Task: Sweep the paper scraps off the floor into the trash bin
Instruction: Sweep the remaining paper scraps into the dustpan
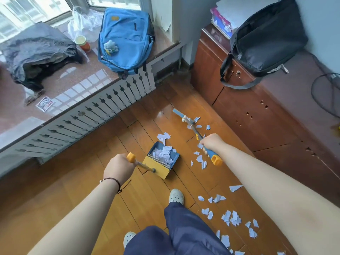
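Room: wood plank floor [95, 181] hemmed by a slatted radiator cover [88, 115] under the window ledge [77, 83] on the left and a brown cabinet [257, 115] on the right; bare planks run between them.
Left hand [117, 166]: grip closed around the orange-capped handle of the dustpan [161, 161].
Dustpan: blue tray with a yellow comb edge, resting on the floor, mouth pointing away from the person, partly filled with scraps.
Right hand [211, 142]: grip closed on the broom [193, 127] shaft, just above its blue and orange end.
Broom axis: slants from the hand up and left to its blue head on the floor.
Paper scraps [231, 218]: pale blue, scattered beside the right foot, below the broom, and ahead of the dustpan.
Ledge: blue backpack [125, 37], dark bundle, a jar.
Cabinet top: black bag [266, 39].
Writing: none legible.
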Available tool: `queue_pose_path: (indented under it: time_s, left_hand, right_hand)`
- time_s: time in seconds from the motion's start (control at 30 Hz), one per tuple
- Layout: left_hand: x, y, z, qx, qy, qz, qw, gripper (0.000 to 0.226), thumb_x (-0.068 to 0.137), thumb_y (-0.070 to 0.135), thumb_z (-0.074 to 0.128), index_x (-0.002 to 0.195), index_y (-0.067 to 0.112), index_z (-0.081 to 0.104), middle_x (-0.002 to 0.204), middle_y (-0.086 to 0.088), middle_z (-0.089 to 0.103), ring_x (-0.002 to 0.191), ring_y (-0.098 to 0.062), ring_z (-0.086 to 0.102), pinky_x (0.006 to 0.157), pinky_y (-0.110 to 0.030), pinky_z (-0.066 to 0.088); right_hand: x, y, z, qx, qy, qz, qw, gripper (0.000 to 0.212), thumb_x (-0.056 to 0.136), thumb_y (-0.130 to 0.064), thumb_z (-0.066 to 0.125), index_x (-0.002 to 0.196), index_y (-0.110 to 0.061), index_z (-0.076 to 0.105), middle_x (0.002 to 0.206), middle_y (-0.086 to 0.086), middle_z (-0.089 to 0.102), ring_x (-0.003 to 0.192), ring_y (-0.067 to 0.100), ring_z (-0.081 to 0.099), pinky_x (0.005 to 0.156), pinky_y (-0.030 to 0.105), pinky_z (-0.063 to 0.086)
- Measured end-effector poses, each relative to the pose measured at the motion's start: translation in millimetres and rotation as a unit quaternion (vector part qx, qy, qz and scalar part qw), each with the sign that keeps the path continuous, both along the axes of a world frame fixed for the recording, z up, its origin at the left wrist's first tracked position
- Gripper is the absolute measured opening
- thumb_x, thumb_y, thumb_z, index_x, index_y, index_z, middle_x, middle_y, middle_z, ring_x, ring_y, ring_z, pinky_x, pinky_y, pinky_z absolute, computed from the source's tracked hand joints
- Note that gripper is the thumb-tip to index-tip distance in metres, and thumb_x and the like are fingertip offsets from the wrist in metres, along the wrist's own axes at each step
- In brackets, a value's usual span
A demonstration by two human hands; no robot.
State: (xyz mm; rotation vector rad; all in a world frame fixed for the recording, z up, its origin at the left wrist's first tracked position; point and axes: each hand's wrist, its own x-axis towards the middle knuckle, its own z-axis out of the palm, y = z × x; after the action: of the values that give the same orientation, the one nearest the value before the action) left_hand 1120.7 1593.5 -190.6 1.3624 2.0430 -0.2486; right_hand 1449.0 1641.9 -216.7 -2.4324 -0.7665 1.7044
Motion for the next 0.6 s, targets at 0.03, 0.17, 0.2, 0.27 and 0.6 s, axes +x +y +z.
queue_pose_path:
  time_s: [0.03, 0.17, 0.2, 0.27, 0.6]
  left_hand:
    - [-3.4, -1.6, 0.4, 0.002, 0.001, 0.007, 1.000, 0.032, 0.093, 0.044, 0.067, 0.078, 0.016, 0.061, 0.068, -0.004, 0.066, 0.058, -0.022, 0.063, 0.050, -0.027, 0.048]
    - [-9.0, -4.2, -1.8, -0.004, 0.021, 0.010, 1.000, 0.029, 0.096, 0.041, 0.064, 0.076, 0.020, 0.058, 0.069, -0.001, 0.064, 0.059, -0.019, 0.060, 0.050, -0.025, 0.044]
    - [-9.3, -2.9, -3.2, -0.006, 0.027, 0.005, 1.000, 0.029, 0.096, 0.040, 0.063, 0.076, 0.021, 0.058, 0.069, 0.000, 0.064, 0.059, -0.019, 0.059, 0.050, -0.024, 0.044]
    - [-8.4, -0.3, -5.3, -0.006, 0.030, 0.001, 1.000, 0.027, 0.096, 0.039, 0.063, 0.076, 0.022, 0.057, 0.069, 0.001, 0.063, 0.059, -0.018, 0.059, 0.050, -0.024, 0.045]
    - [0.3, 12.4, -7.1, -0.013, 0.043, -0.004, 0.999, 0.027, 0.097, 0.038, 0.062, 0.077, 0.021, 0.055, 0.072, 0.001, 0.063, 0.060, -0.016, 0.059, 0.051, -0.026, 0.046]
  right_hand:
    - [-1.7, 11.4, -9.1, 0.011, -0.019, 0.014, 1.000, 0.023, 0.089, -0.011, 0.059, 0.108, 0.002, 0.056, 0.086, 0.017, 0.060, 0.074, 0.030, 0.058, 0.068, 0.038, 0.053]
    - [-16.5, 49.9, -28.2, 0.014, -0.073, 0.052, 0.996, 0.026, 0.094, -0.011, 0.053, 0.118, -0.001, 0.049, 0.100, 0.015, 0.059, 0.089, 0.027, 0.058, 0.075, 0.034, 0.047]
    - [-19.6, 56.5, -29.3, 0.014, -0.079, 0.067, 0.994, 0.021, 0.094, -0.011, 0.052, 0.114, -0.005, 0.051, 0.101, 0.013, 0.057, 0.089, 0.025, 0.056, 0.076, 0.034, 0.046]
    - [-25.2, 65.3, -34.9, 0.024, -0.077, 0.075, 0.994, 0.013, 0.091, -0.012, 0.054, 0.103, -0.009, 0.051, 0.101, 0.011, 0.053, 0.090, 0.023, 0.051, 0.079, 0.034, 0.045]
    - [-93.2, 2.5, -56.1, -0.055, -0.062, 0.152, 0.985, 0.032, 0.097, -0.013, 0.053, 0.126, -0.001, 0.047, 0.116, 0.017, 0.059, 0.091, 0.029, 0.054, 0.072, 0.034, 0.045]
